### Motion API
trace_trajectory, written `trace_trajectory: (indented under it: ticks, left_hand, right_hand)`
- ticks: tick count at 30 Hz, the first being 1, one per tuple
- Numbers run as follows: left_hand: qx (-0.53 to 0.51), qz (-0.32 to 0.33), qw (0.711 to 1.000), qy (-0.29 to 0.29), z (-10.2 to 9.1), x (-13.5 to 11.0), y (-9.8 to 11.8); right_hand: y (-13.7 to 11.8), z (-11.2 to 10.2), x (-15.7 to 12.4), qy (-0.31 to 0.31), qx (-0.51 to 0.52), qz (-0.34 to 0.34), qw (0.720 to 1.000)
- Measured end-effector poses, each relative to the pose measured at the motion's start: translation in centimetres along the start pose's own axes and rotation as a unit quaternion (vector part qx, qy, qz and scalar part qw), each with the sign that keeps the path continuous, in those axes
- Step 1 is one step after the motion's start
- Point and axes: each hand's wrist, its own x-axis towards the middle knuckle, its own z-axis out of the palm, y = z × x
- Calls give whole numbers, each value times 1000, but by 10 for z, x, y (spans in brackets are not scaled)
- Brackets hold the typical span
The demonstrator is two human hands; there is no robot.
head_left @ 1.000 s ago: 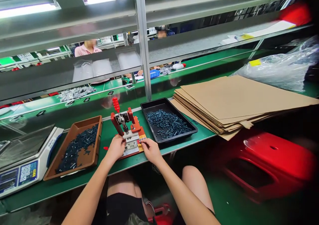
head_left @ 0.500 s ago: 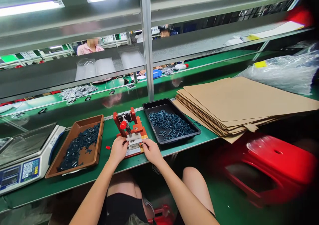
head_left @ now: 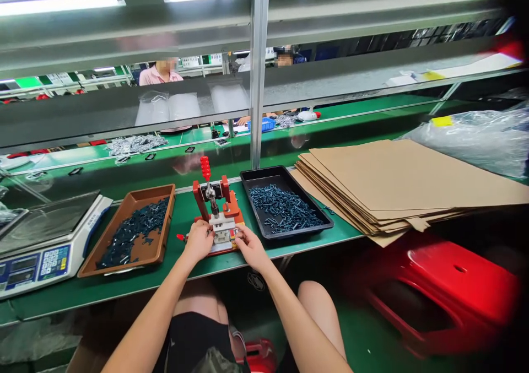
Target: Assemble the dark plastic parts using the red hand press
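Note:
A red toggle clamp fixture (head_left: 238,210) stands on the green bench in front of me, its red handle (head_left: 205,168) pointing up. Below the clamp's plunger sits a pale metal block (head_left: 222,231). My left hand (head_left: 199,241) is at the block's left side, fingers curled in against it. At the right side, my right hand (head_left: 250,247) has thumb and fingers drawn together by the block. Whatever small piece either hand pinches is hidden by the fingers.
Left of the fixture lies a brown tray (head_left: 164,246) of dark small parts, beside a weighing scale (head_left: 88,219). To the right are a black tray (head_left: 264,231) of dark pin-like pieces and stacked cardboard sheets (head_left: 405,180). A red stool (head_left: 463,285) stands lower right.
The clamp's red handle has swung from pointing toward me to upright, and the plunger has risen. Both hands stay at the block. The whole view has shifted slightly.

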Motion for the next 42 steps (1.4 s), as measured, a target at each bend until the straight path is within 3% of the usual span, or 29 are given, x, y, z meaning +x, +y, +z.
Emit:
trace_trajectory:
  ticks: [4,8,14,19,26,35,42]
  left_hand:
    - [34,15,999,-2,-1,-7,17]
    - [81,32,995,-53,-7,-7,27]
    - [84,25,993,-85,-11,2,26]
    - [69,16,994,-82,-11,0,25]
    - [21,86,987,-132,-23,-3,14]
    - [-31,80,992,-97,-15,-9,11]
    - [13,147,987,-57,-12,-18,7]
  right_hand:
    - [-5,1,-2,9,-5,1,1000]
    - [-8,1,-3,37,-61,-5,997]
    - [-9,-5,3,1,-85,15,996]
    - [-13,-7,16,-3,-204,-46,978]
    - [-7,11,37,-60,-199,-22,978]
    - [-4,14,36,-67,-180,-16,981]
    - [-11,13,35,-91,-144,-8,985]
